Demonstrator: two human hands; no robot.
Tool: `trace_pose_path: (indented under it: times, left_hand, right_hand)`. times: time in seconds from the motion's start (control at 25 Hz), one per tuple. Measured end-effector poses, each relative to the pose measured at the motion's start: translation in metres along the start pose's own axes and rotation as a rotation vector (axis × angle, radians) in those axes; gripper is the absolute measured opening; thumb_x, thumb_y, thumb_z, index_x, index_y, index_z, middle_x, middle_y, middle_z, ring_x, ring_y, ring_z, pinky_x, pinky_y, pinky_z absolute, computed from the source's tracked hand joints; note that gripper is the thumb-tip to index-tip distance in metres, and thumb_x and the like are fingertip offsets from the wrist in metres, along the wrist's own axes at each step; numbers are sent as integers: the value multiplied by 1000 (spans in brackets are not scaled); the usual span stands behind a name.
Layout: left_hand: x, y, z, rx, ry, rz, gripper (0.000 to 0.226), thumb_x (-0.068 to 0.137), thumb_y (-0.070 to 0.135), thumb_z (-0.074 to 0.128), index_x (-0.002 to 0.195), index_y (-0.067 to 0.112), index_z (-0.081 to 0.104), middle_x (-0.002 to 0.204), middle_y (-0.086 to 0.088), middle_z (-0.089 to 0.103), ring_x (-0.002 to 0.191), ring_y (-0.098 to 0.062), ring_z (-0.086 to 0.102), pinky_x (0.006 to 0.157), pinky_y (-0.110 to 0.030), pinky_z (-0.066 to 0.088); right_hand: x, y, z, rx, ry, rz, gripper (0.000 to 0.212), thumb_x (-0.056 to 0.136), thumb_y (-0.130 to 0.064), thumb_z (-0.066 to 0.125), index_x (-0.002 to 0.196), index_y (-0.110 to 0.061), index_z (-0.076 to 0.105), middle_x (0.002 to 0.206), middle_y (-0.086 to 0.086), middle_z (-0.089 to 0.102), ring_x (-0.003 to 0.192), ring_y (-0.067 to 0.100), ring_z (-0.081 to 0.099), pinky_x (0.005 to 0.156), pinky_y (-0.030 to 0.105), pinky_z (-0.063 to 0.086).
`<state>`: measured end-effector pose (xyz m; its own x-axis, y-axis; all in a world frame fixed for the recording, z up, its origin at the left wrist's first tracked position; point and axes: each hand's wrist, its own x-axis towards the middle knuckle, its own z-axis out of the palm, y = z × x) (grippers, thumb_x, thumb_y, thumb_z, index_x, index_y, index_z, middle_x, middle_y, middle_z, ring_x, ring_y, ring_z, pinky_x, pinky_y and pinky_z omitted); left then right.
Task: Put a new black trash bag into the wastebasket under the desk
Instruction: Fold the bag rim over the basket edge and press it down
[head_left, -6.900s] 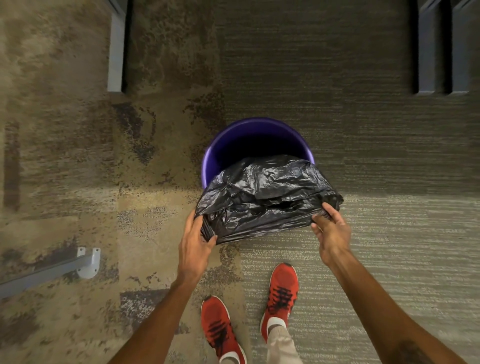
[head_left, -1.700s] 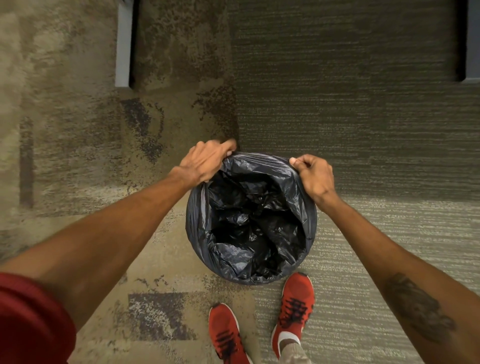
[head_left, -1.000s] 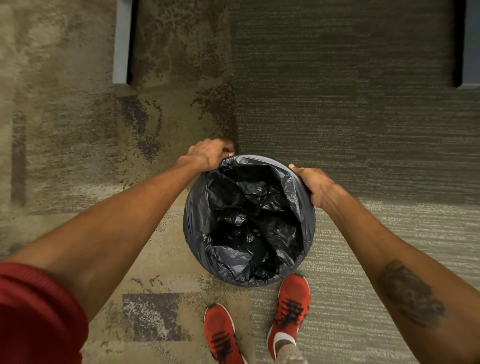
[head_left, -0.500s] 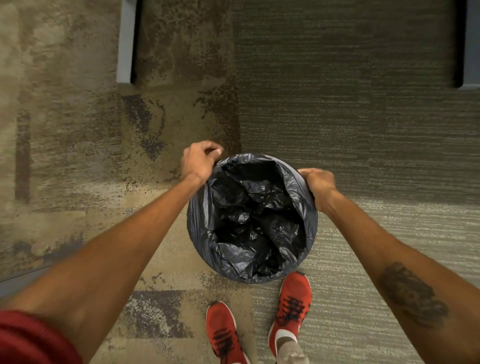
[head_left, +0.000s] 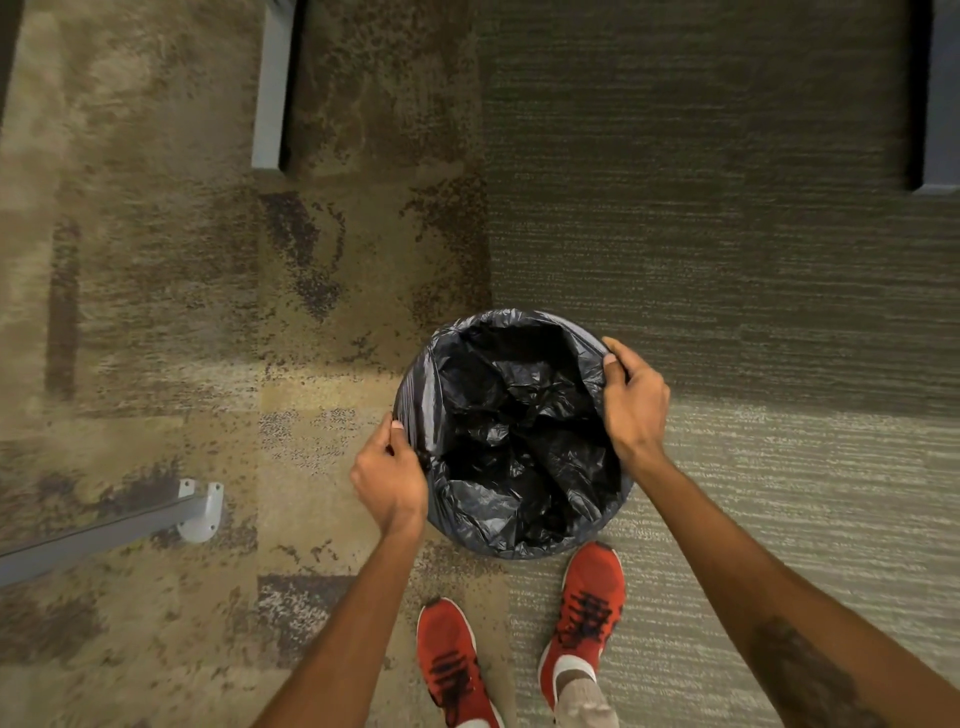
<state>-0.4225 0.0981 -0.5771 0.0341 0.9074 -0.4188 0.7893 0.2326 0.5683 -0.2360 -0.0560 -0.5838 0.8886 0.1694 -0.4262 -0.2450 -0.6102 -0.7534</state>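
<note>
The black trash bag lines the round wastebasket on the carpet, its edge folded out over the whole rim, so the basket's own wall is hidden. The bag's inside is crumpled and dark. My left hand pinches the bag's folded edge at the near-left side of the rim. My right hand grips the bag's edge on the right side, thumb over the rim.
My two red shoes stand just in front of the basket. A grey metal desk leg with a round foot lies at the left. Grey furniture legs stand at the far left and far right.
My left hand has moved from the far-left part of the rim down to its near-left side. My right hand stays on the right side. The bag remains stretched over the rim.
</note>
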Motion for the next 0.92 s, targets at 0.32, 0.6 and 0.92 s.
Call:
trace_pose_path:
  times: [0.32,0.6,0.92]
  left_hand:
    - [-2,7,5,-130,-140,-88,61,104,53,29,135,8,58,135,-11,62,119,-27,59,106,-46,42]
    - [11,3,10,-129,-287,-223,68,101,61,19,152,19,38,157,-10,41,141,-35,41,114,-49,32]
    - [36,1,6,-141,-437,-311,75,99,65,17,143,16,53,143,-14,56,132,-35,52,113,-51,40]
  right_hand:
    - [9,-3,-1,65,-191,162,53,105,-53,36,135,-20,63,138,-1,63,128,16,55,114,39,39]
    - [24,-1,-2,32,-319,297,89,86,-85,25,142,-24,58,147,3,56,136,24,50,118,48,35]
    - [27,-2,-3,15,-311,314,81,91,-79,25,135,-23,65,142,8,60,132,27,54,117,47,35]
